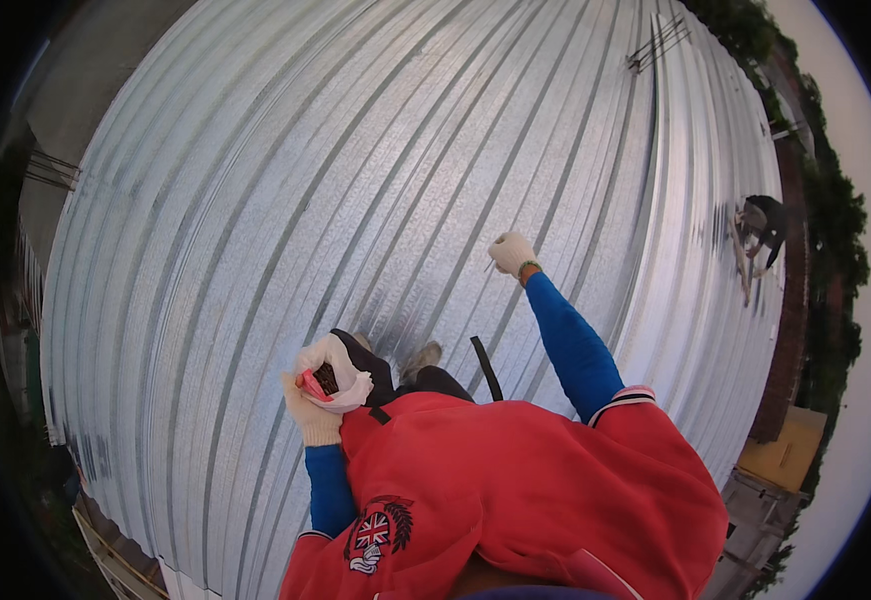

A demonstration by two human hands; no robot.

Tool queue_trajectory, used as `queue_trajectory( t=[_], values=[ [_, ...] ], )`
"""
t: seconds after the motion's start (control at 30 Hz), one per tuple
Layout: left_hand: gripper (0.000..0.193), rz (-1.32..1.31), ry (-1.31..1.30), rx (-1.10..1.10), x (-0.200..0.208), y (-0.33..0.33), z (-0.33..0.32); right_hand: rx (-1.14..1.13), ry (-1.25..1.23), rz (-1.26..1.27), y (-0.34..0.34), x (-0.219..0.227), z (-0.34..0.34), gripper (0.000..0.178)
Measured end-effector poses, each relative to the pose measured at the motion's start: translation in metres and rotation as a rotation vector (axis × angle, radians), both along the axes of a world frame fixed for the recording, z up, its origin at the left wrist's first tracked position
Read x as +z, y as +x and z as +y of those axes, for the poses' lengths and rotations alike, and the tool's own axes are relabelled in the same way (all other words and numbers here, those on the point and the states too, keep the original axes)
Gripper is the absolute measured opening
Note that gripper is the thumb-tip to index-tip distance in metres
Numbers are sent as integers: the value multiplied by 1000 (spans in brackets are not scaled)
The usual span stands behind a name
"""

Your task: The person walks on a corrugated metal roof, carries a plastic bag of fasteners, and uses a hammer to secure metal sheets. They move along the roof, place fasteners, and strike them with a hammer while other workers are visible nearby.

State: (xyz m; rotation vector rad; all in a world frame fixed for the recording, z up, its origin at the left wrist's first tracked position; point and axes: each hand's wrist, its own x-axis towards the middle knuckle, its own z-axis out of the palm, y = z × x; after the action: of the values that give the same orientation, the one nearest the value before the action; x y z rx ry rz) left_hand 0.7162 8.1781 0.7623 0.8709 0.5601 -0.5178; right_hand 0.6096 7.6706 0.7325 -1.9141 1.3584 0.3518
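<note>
**Gloved hands over ribbed sheet metal**

The left hand (315, 405), in a pale knitted glove, is curled around a crumpled white bag (340, 375) of thin, soft material, its mouth open upward. Inside the bag, just above the gripping fingers, sits a small red packet (310, 385) beside something dark and finely patterned (too small to say what it is). The bag bulges out over the top of the glove, its folds loose and rounded.

The right hand (511, 253), also in a pale knitted glove with a green and orange cuff band, is stretched well away from the bag on a long blue sleeve (575, 345). Its fingers are pressed together, pinching a thin, short, pale item (489, 266) that pokes out to the left of the fingertips; its exact shape cannot be made out.

Beneath both hands lies a corrugated metal roof (305, 170), silver-grey, matte with faint streaks, its raised ribs running in long parallel lines that bow with the lens. Directly below the bag and toward the right hand, two dusty shoes (420, 357) stand on the ribs, and a narrow black strap (486, 368) slants beside them. A red sweatshirt (535, 490) with an embroidered crest fills the space nearest the camera.
</note>
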Motion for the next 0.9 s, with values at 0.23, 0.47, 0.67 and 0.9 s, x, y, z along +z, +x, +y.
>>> queue_trajectory(
  t=[0.23, 0.47, 0.67, 0.9],
  values=[
    [57, -60, -12, 42, 2, 109, -65, -98, 155, -269, 133, -28, -3, 29],
    [64, 9, -160, -113, -28, 344, -145, 308, 121, 429, 62, -147, 10, 27],
    [64, -136, -119, -326, 8, 558, -218, -543, 269, 42, 63, -73, 33, 16],
    [62, -211, -101, -289, 32, 699, -342, -1038, 423, -241, 220, -40, -56, 8]
  ],
)
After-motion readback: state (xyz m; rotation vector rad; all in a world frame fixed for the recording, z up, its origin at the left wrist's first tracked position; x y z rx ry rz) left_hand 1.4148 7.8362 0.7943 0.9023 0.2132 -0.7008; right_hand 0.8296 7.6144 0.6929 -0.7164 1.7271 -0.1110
